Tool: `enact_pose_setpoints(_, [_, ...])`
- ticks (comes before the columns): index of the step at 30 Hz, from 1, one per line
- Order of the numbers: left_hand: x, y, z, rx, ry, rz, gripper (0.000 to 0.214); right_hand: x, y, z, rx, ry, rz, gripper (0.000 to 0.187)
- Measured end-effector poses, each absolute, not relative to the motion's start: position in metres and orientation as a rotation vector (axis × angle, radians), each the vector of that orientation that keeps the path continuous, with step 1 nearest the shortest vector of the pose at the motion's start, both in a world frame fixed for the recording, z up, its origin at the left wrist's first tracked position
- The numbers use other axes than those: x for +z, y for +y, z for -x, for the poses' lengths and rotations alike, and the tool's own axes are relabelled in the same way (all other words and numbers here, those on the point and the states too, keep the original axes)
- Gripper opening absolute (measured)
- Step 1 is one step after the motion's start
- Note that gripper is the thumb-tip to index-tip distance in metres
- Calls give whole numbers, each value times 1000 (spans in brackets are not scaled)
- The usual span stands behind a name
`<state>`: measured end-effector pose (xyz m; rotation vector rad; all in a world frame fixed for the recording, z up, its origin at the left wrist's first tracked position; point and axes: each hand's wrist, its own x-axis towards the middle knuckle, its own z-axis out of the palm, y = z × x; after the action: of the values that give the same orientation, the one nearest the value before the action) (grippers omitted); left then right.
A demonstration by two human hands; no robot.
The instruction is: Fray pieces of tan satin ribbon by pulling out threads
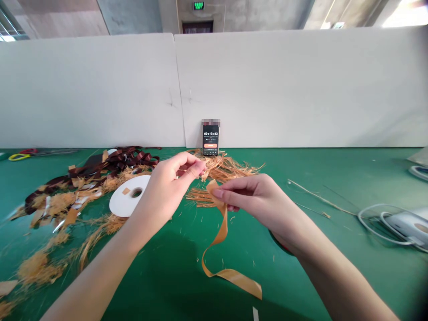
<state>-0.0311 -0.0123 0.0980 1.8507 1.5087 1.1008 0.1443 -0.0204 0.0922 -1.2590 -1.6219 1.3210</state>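
A tan ribbon (219,238) is pinched between the thumb and fingers of my right hand (249,192). Its upper end stands just above the thumb, while the long tail curls down onto the green table. Up and to the left, my left hand (177,178) is closed with thumb and fingertips together; whatever they grip is too fine to make out. Beyond both hands lies a heap of loose tan fibres (234,167), and a shorter bundle of tan strands (202,197) shows between them. Behind my left forearm is a white spool (122,200), partly covered.
Dark brown ribbon (113,165) and frayed tan scraps (60,205) pile up at the left, with yellow-handled scissors (20,156) farther back. A phone showing a timer (210,139) leans on the white partition (284,89). A white cable (371,227) lies at the right.
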Motion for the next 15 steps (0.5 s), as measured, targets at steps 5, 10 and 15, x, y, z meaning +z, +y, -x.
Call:
enact_pose_setpoints(5, [101, -17, 28, 1007, 1439, -1932, 34, 92, -20, -144, 1310, -1647, 1259, 21])
enact_pose_setpoints(10, [99, -14, 28, 993, 1495, -1929, 30, 92, -20, -145, 1322, -1661, 1243, 19])
enact_pose_setpoints(15, [98, -11, 31, 1093, 1533, -1884, 33, 92, -21, -145, 1330, -1668, 1243, 22])
